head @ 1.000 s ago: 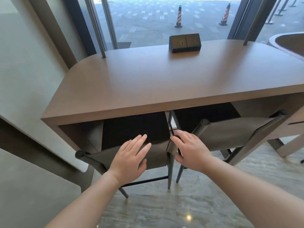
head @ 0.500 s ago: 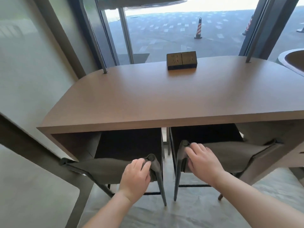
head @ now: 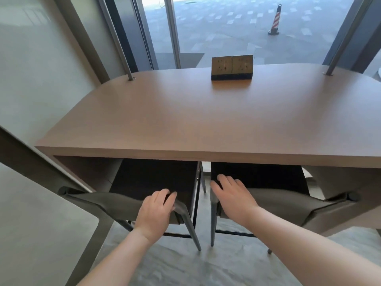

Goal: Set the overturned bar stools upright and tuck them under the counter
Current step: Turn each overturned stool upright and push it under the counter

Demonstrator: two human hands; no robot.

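Both bar stools are upright now, side by side at the near edge of the counter (head: 206,120), seats already partly under the overhang and backrests sticking out toward me. My left hand (head: 155,211) is on the right end of the left stool (head: 115,203), fingers curled together over the top edge of the backrest where it meets the rear leg. My right hand (head: 233,200) lies flat on the left end of the right stool (head: 284,205), fingers loosely spread over the top of its backrest — more a push than a grip.

Handling-wise, I'd guess these are medium weight: thin metal legs, a padded or fabric-wrapped back that gives a bit under the fingers. The frame looks stiff, so pushing at one corner should still move the whole stool, though it may want to swivel. The floor (head: 175,269) looks like polished stone, so the legs should slide easily — maybe too easily, with a scrape.

Best hold in my opinion is right where I am: top rail of the backrest, near the leg joint. The stools stand just apart from each other, with a narrow gap between their inner legs. The socket block (head: 232,67) sits at the far side of the counter, well clear of all this.
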